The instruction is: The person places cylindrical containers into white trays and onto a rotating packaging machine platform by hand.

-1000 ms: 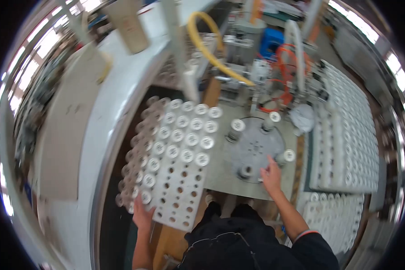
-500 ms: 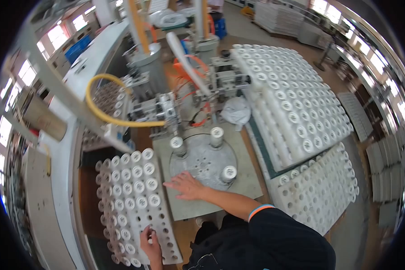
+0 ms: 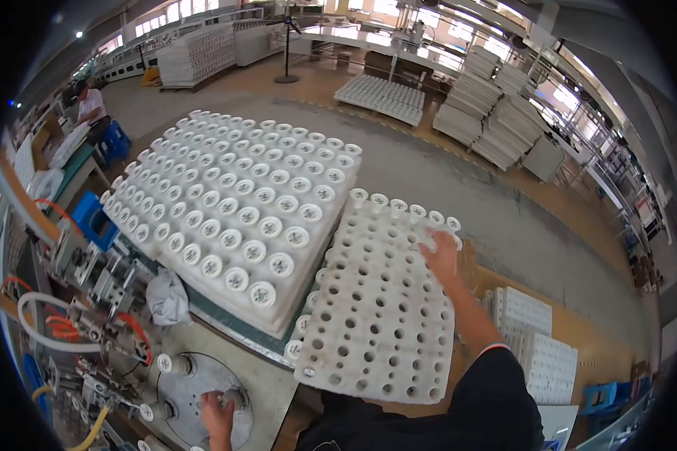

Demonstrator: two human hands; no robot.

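Factory floor (image 3: 444, 173) with stacked trays lies beyond a worktop (image 3: 278, 387) that carries a round turntable (image 3: 203, 372), a crumpled rag (image 3: 167, 297) and a machine with hoses (image 3: 83, 301).

Position of the hands:
- The right hand (image 3: 440, 255) lies at the far end of the perforated tray (image 3: 376, 316), fingers extended, just beside the far row of white pieces (image 3: 399, 204). Whether it has hold of one cannot be told
- The left hand (image 3: 217, 413) rests on the turntable, fingers curled against a seated piece (image 3: 233, 395). Whether the grip is closed cannot be told

Progress, judged by occupancy:
- Perforated tray: nearly all holes stand empty. Pieces remain only in the far row and at a few holes along the left edge
- Full tray (image 3: 233, 203), touching its left side: every visible position holds a piece
- Turntable: two other pieces stand upright at its rim, well apart

By this count the perforated tray is almost worked through, while the full tray appears untouched
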